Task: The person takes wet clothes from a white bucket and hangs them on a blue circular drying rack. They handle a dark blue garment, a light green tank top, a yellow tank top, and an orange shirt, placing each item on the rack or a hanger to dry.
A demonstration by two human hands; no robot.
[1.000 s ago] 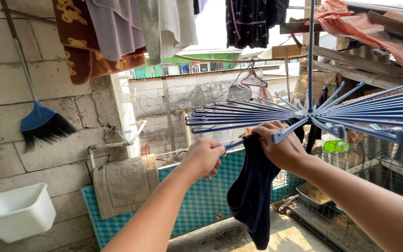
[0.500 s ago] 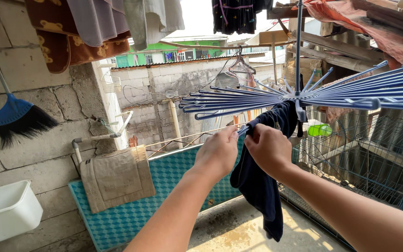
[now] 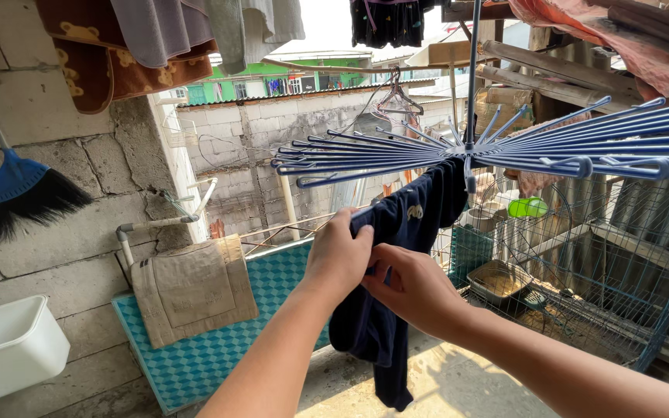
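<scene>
Setting: outdoor laundry corner, bare block wall [image 3: 56,255] on the left, neighbouring rooftops far behind.
Rack: blue spoke drying rack [image 3: 505,151] hangs overhead on a pole, its arms fanning left and right; most arms are bare.
Garment: dark navy cloth [image 3: 396,255] is draped over one rack arm near the hub and hangs down between the hands, bunched, not spread flat.
Left hand: left hand [image 3: 340,259] is closed around the upper edge of the cloth.
Right hand: right hand [image 3: 412,290] pinches the same cloth just below, fingers closed on the fabric.
Progress: cloth is on the rack; judging by the bunching, straightening is left.
Left side: broom [image 3: 21,190] leans on the wall, white tub [image 3: 9,352] below it, tan cloth [image 3: 193,290] over a teal mat [image 3: 218,356].
Right side: wire cage [image 3: 582,263] near the floor.
Overhead: towels and clothes hang from lines.
</scene>
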